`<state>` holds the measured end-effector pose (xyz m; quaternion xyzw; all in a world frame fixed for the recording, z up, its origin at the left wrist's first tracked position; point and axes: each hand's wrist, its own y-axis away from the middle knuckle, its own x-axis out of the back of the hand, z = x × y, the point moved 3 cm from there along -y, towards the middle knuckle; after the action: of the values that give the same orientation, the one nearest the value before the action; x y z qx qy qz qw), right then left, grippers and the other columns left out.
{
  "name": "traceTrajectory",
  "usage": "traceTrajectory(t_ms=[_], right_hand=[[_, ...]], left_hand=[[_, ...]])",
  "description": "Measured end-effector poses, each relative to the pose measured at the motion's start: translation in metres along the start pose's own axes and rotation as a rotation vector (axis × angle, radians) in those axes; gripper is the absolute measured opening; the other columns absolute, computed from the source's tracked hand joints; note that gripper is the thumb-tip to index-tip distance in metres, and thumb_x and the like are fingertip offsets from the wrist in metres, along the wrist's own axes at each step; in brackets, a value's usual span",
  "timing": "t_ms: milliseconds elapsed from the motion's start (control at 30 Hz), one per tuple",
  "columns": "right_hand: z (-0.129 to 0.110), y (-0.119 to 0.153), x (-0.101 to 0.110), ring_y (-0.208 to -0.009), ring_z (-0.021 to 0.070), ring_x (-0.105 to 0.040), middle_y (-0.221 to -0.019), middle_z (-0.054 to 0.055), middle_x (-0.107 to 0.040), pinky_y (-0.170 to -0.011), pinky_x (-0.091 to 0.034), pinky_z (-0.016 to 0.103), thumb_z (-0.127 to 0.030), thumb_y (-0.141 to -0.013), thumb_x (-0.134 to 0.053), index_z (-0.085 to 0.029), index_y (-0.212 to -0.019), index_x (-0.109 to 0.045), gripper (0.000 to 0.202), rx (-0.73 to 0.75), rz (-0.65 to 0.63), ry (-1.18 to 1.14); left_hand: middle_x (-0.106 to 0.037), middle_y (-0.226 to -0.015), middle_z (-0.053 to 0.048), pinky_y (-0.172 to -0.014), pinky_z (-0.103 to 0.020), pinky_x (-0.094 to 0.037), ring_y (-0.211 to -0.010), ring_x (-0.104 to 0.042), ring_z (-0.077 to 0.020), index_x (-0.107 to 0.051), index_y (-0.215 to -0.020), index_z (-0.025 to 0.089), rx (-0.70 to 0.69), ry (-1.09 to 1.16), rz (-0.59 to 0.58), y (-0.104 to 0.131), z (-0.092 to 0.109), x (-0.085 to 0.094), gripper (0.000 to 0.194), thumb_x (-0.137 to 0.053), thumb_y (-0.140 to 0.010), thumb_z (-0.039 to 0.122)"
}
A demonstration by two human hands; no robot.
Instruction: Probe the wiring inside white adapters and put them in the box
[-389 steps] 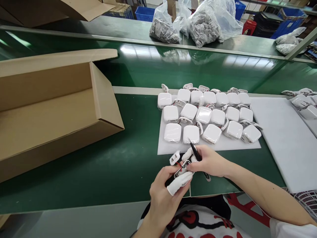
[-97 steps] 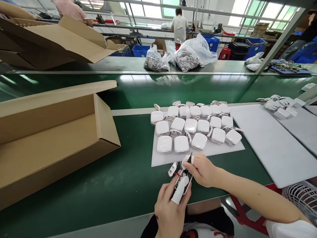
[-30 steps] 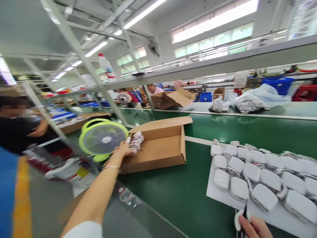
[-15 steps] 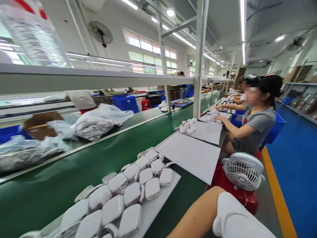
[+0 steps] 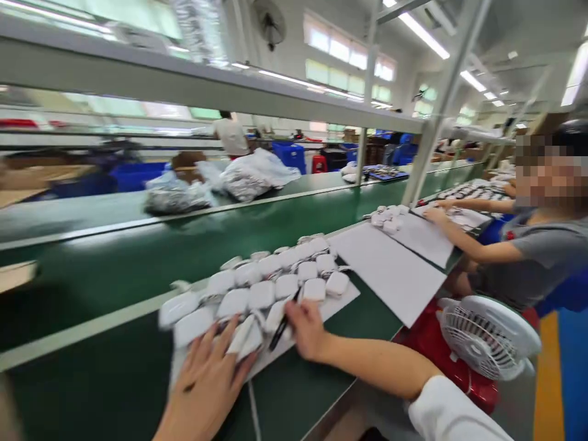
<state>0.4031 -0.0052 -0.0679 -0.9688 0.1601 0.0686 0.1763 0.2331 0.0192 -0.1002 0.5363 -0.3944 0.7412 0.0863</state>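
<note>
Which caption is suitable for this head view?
Right hand holds black tweezers beside left hand, among white cases.

And swung back from the cardboard box, down now to just a flap at the left edge! Brought the left hand out of that box and over to the near side of the white cases. Moved the right hand up over the front row too, black tweezers along with it. Turned far enough right to bring in the person in grey, unseen three seconds back, and more of the white fan.
</note>
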Motion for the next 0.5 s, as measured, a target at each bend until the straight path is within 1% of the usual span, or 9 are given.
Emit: traceTrajectory(t_ms=[33, 100, 167, 233, 267, 300, 367, 433, 500], right_hand=[[0.0, -0.003, 0.003, -0.044, 0.0066, -0.024, -0.044, -0.007, -0.027, -0.039, -0.021, 0.02, -0.066, -0.073, -0.051, -0.019, -0.049, -0.036, 0.055, -0.028, 0.001, -0.029], [0.004, -0.009, 0.008, -0.048, 0.0072, -0.024, -0.05, -0.006, -0.028, -0.042, -0.023, 0.021, -0.062, -0.075, -0.052, -0.019, -0.054, -0.036, 0.051, -0.068, 0.026, -0.08], [0.009, -0.014, 0.012, -0.05, 0.0078, -0.024, -0.053, -0.006, -0.029, -0.043, -0.023, 0.021, -0.061, -0.076, -0.052, -0.019, -0.056, -0.036, 0.05, -0.095, 0.043, -0.121], [0.012, -0.015, 0.014, -0.051, 0.008, -0.025, -0.054, -0.005, -0.031, -0.044, -0.023, 0.021, -0.061, -0.076, -0.053, -0.018, -0.056, -0.037, 0.049, -0.094, 0.05, -0.141], [0.012, -0.015, 0.014, -0.051, 0.008, -0.026, -0.054, -0.005, -0.031, -0.044, -0.023, 0.021, -0.06, -0.076, -0.054, -0.018, -0.056, -0.037, 0.05, -0.082, 0.049, -0.131], [0.01, -0.013, 0.014, -0.05, 0.0079, -0.026, -0.053, -0.005, -0.031, -0.044, -0.023, 0.021, -0.06, -0.077, -0.054, -0.018, -0.055, -0.036, 0.05, -0.066, 0.042, -0.106], [0.007, -0.011, 0.011, -0.048, 0.0077, -0.025, -0.05, -0.006, -0.028, -0.043, -0.023, 0.021, -0.061, -0.077, -0.053, -0.019, -0.053, -0.034, 0.052, -0.036, 0.014, -0.038], [0.005, -0.008, 0.008, -0.046, 0.0074, -0.024, -0.047, -0.006, -0.026, -0.042, -0.023, 0.022, -0.063, -0.077, -0.051, -0.02, -0.052, -0.032, 0.054, -0.023, -0.014, 0.011], [0.004, -0.007, 0.006, -0.045, 0.0073, -0.023, -0.045, -0.007, -0.026, -0.042, -0.023, 0.022, -0.063, -0.077, -0.051, -0.019, -0.05, -0.032, 0.054, -0.007, -0.021, 0.029]], left_hand=[[-0.046, -0.135, -0.01, -0.103, -0.056, -0.029, -0.127, -0.036, -0.0371, -0.064, -0.073, 0.019, 0.055, -0.048, -0.041, 0.007, 0.0, 0.007, 0.027, -0.052, -0.08, 0.043], [-0.044, -0.137, -0.009, -0.105, -0.054, -0.028, -0.127, -0.037, -0.0345, -0.065, -0.077, 0.019, 0.181, -0.083, -0.125, 0.012, -0.003, 0.016, 0.032, -0.052, -0.079, 0.048], [-0.045, -0.137, -0.006, -0.108, -0.05, -0.026, -0.13, -0.035, -0.0295, -0.063, -0.102, 0.02, 0.196, -0.028, -0.228, 0.011, -0.006, 0.021, 0.033, -0.051, -0.081, 0.042], [-0.045, -0.137, -0.005, -0.111, -0.047, -0.023, -0.132, -0.031, -0.0261, -0.05, -0.124, 0.02, 0.188, 0.029, -0.291, 0.011, -0.006, 0.026, 0.045, -0.051, -0.082, 0.033], [-0.045, -0.137, -0.005, -0.111, -0.048, -0.02, -0.133, -0.03, -0.0255, -0.044, -0.13, 0.02, 0.189, 0.047, -0.302, 0.012, -0.005, 0.028, 0.05, -0.051, -0.082, 0.03], [-0.045, -0.137, -0.006, -0.112, -0.049, -0.017, -0.133, -0.029, -0.0259, -0.042, -0.132, 0.02, 0.201, 0.057, -0.297, 0.012, -0.003, 0.029, 0.052, -0.052, -0.081, 0.03], [-0.049, -0.133, -0.007, -0.111, -0.052, -0.013, -0.131, -0.031, -0.0269, -0.042, -0.131, 0.021, 0.251, 0.064, -0.263, 0.009, 0.001, 0.029, 0.053, -0.053, -0.081, 0.035], [-0.055, -0.126, -0.01, -0.11, -0.054, -0.014, -0.127, -0.038, -0.0273, -0.047, -0.127, 0.019, 0.331, 0.05, -0.213, 0.003, 0.005, 0.024, 0.05, -0.051, -0.083, 0.042], [-0.061, -0.114, -0.013, -0.109, -0.056, -0.014, -0.122, -0.043, -0.0286, -0.055, -0.118, 0.016, 0.413, 0.015, -0.156, -0.005, 0.009, 0.017, 0.044, -0.045, -0.086, 0.045]])
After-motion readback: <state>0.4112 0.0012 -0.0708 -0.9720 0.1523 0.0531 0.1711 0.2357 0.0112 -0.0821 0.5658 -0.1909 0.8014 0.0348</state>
